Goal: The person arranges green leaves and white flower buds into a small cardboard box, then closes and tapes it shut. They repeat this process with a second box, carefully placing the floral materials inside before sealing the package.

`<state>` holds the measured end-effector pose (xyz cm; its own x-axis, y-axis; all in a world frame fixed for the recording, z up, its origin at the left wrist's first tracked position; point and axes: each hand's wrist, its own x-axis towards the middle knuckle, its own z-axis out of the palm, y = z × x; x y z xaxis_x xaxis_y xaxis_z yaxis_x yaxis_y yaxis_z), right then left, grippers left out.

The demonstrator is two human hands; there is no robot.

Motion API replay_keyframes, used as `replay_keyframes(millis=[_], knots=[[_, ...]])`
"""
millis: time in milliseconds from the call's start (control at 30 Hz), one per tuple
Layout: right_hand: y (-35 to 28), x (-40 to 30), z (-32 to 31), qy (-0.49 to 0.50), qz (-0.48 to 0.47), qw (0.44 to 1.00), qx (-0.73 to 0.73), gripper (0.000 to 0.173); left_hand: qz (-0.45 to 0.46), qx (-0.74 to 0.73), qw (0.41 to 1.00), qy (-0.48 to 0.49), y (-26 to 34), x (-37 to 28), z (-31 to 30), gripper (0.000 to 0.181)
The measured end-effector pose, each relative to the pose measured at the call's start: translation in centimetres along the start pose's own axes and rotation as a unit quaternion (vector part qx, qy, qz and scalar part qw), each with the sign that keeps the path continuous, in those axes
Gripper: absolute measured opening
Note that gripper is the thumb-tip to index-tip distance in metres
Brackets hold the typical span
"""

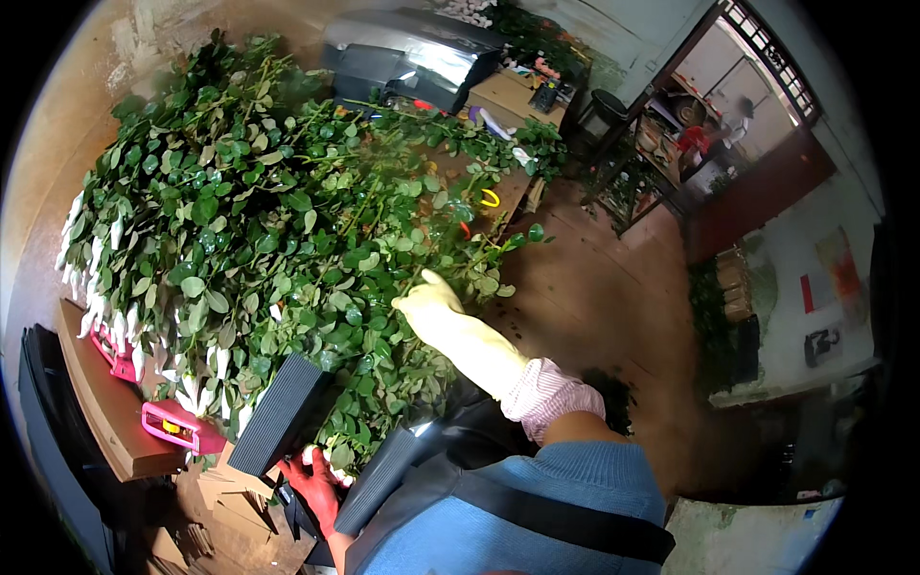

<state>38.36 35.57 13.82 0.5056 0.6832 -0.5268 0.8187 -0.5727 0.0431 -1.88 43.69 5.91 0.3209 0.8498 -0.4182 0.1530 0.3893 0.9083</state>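
My left hand [314, 483], in a red glove, is low in the view beside pale pink flower heads [339, 474]. Its fingers spread between two black corrugated cardboard panels, the one on the left [279, 415] and the one on the right [384, 471]; whether they grip anything is hidden. Leafy rose stems [381, 388] run up from between these panels. Over the stems reaches my right hand [431, 303], in a pale yellow glove with a striped cuff. Its fingertips meet the leaves, and I cannot tell whether they hold a stem.
A large heap of roses [237, 194] with white-sleeved heads [93, 309] covers the table. Pink tape dispensers [183, 428] sit by a cardboard stack [118, 410]. Black wrapping [431, 57] stands at the back. Through a doorway, people [719, 133] are near another table.
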Motion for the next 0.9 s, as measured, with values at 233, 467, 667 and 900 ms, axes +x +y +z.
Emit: replay_keyframes(millis=[233, 467, 667, 900], knots=[[-1.2, -1.8, -0.8, 0.221, -0.032, 0.974, -0.025, 0.057, 0.033, 0.017, 0.998, 0.041, 2.3, -1.2, 1.7, 0.068], [-1.3, 2.7, 1.8, 0.171, -0.09, 0.977, -0.088, 0.027, 0.01, 0.085, 0.994, 0.067, -0.1, -0.3, 0.1, 0.068], [-1.2, -0.8, 1.5, 0.292, -0.087, 0.953, 0.008, 0.023, 0.054, 0.215, 0.972, 0.074, -0.2, -0.4, -0.3, 0.044], [2.3, 0.2, 0.1, 0.042, -0.094, 0.927, 0.36, 0.051, 0.082, 0.242, 0.964, 0.07, 0.8, -1.2, 0.2, 0.048]])
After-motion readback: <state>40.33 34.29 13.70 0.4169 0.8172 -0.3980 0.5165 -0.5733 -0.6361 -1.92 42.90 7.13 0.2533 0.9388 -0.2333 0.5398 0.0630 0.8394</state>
